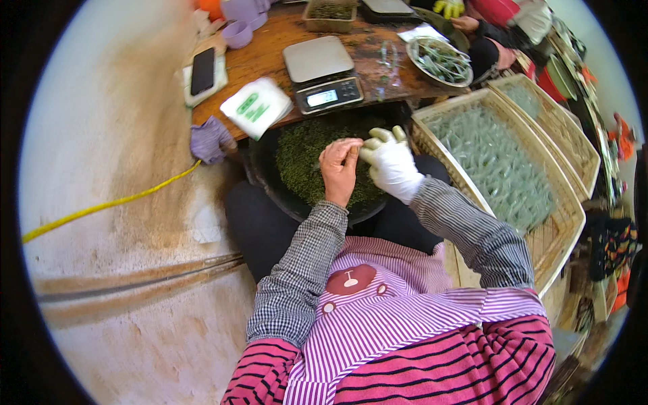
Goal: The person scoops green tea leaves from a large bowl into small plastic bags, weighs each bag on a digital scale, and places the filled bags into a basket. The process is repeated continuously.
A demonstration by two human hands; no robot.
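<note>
My bare left hand is over a dark round basin between my knees, its fingertips and thumb brought together. Small dark-green leafy material, perhaps tea leaves, fills the basin. Close beside it is my right hand, in a white glove with yellowish-green fingertips, its fingers partly bent. The two hands meet or nearly meet at the fingertips; whether something small is between them is too blurred to tell. Just beyond the basin, a digital kitchen scale with a lit display stands on the wooden table, its plate bare.
Printed white packets and a phone lie on the wooden table. At right, a plastic crate holds many small clear packets. A bowl of slim packets is near another person's gloved hand. A yellow hose crosses the left wall.
</note>
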